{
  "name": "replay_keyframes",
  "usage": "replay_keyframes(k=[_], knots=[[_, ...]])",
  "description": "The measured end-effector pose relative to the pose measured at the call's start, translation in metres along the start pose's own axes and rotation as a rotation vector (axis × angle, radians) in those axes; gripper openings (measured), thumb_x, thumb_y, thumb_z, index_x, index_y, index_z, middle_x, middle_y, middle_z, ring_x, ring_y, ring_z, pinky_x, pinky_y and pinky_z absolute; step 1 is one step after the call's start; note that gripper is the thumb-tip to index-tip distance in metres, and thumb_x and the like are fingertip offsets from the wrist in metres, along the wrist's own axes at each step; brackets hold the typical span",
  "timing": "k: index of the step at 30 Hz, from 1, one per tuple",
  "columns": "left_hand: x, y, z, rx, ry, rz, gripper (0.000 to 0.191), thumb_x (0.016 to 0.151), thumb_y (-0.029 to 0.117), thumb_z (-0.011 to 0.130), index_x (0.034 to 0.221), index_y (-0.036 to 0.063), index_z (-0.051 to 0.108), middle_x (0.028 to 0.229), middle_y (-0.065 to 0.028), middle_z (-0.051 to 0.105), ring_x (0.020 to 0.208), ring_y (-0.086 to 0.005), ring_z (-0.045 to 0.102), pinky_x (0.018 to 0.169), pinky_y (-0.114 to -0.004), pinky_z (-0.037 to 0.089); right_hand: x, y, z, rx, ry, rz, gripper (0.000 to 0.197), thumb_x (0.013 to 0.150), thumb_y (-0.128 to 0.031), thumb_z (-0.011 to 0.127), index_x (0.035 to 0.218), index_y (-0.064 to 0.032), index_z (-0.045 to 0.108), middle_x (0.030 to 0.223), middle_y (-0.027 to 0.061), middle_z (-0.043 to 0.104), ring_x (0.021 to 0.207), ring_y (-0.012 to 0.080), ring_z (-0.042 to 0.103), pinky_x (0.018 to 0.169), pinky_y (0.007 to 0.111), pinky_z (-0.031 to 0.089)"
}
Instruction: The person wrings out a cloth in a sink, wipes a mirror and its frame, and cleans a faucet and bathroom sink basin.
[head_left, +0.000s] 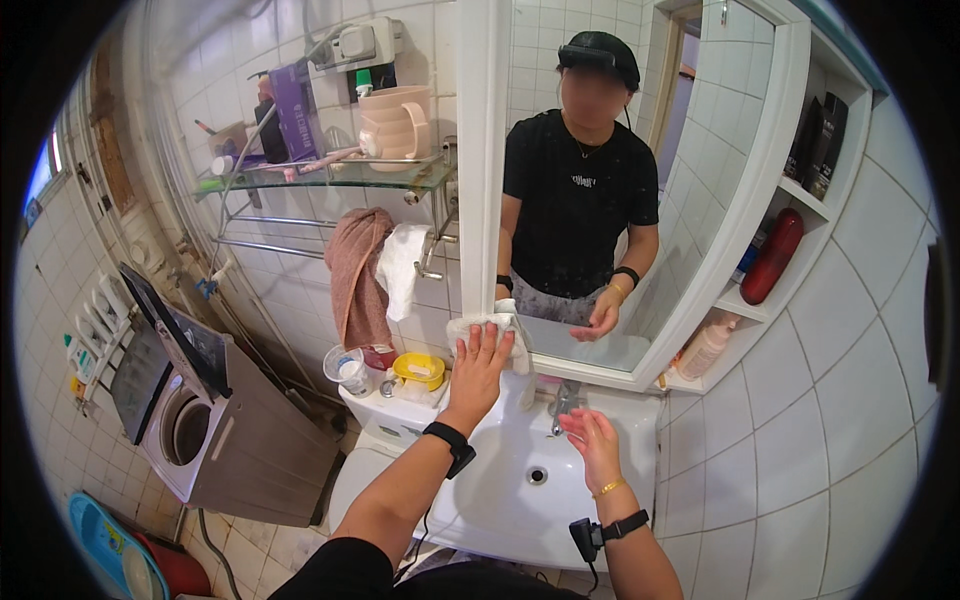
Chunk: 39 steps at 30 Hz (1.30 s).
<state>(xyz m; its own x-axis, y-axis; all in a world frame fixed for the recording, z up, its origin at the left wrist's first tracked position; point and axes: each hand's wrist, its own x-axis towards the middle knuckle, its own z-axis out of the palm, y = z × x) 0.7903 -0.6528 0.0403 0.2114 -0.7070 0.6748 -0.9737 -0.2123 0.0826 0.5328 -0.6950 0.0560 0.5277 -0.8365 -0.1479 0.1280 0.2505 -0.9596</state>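
My left hand (480, 371) lies with spread fingers flat on a folded white cloth (491, 330), pressing it to the lower left corner of the white mirror frame (478, 225). Over the white washbasin (487, 502) my right hand (594, 446) hovers with fingers apart and nothing in it, just in front of the metal faucet (565, 405). The mirror (697, 187) shows a person in a black T-shirt and cap. Both wrists carry black bands, the right one also a gold-coloured bracelet.
Left of the basin, a toilet tank (375, 409) holds a yellow soap dish (420, 370) and a plastic cup (349, 373). Towels (360, 277) hang below a glass shelf (330, 174). An open-lidded washing machine (255, 450) stands left; niche shelves (806, 196) with bottles are right.
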Motion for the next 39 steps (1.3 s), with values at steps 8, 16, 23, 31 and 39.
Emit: replay_keyframes(k=[8,16,23,31,39], knots=[[0.099,0.017,-0.066,-0.049,0.249,0.000,0.062,0.089,0.005,0.047,0.150,0.0124,0.036,0.159,-0.0205,0.022,0.146,-0.0461,0.018,0.109,-0.067,0.024,0.003,0.015,-0.005,-0.064,0.072,-0.006,0.033,0.104,-0.034,0.047,0.117,-0.0069,0.060,0.110,0.0089,0.071,0.101,0.0135,0.064,0.089,0.029,0.045],[0.063,0.011,-0.033,-0.038,0.146,-0.010,0.057,0.092,0.011,0.048,0.148,0.0153,0.040,0.157,-0.0195,0.028,0.147,-0.0423,0.019,0.109,-0.067,0.024,0.011,0.028,-0.015,-0.120,0.097,-0.018,0.036,0.103,-0.039,0.047,0.117,-0.0084,0.060,0.111,0.0088,0.070,0.101,0.0137,0.063,0.087,0.029,0.045],[0.052,0.002,-0.025,-0.032,0.041,0.022,0.057,0.094,0.014,0.052,0.149,0.0124,0.037,0.160,-0.0221,0.018,0.147,-0.0463,0.011,0.110,-0.068,0.019,0.013,0.034,-0.022,-0.119,0.102,-0.054,0.033,0.103,-0.035,0.048,0.116,-0.0081,0.061,0.108,0.0074,0.071,0.097,0.0122,0.064,0.084,0.026,0.046],[0.126,0.024,-0.085,0.065,0.265,0.063,0.064,0.093,0.029,0.058,0.151,0.0135,0.035,0.160,-0.0205,0.019,0.148,-0.0440,0.010,0.113,-0.063,0.011,0.017,0.047,-0.024,-0.108,0.127,-0.051,0.032,0.103,-0.035,0.048,0.114,-0.0085,0.062,0.107,0.0058,0.072,0.097,0.0115,0.064,0.085,0.027,0.047],[0.046,0.007,-0.034,0.099,-0.102,0.226,0.057,0.094,0.030,0.056,0.148,0.0278,0.040,0.151,-0.0126,0.041,0.139,-0.0366,0.037,0.102,-0.058,0.039,0.016,0.042,-0.036,-0.114,0.124,-0.069,0.034,0.103,-0.037,0.048,0.114,-0.0072,0.062,0.108,0.0072,0.071,0.098,0.0119,0.064,0.084,0.026,0.046]])
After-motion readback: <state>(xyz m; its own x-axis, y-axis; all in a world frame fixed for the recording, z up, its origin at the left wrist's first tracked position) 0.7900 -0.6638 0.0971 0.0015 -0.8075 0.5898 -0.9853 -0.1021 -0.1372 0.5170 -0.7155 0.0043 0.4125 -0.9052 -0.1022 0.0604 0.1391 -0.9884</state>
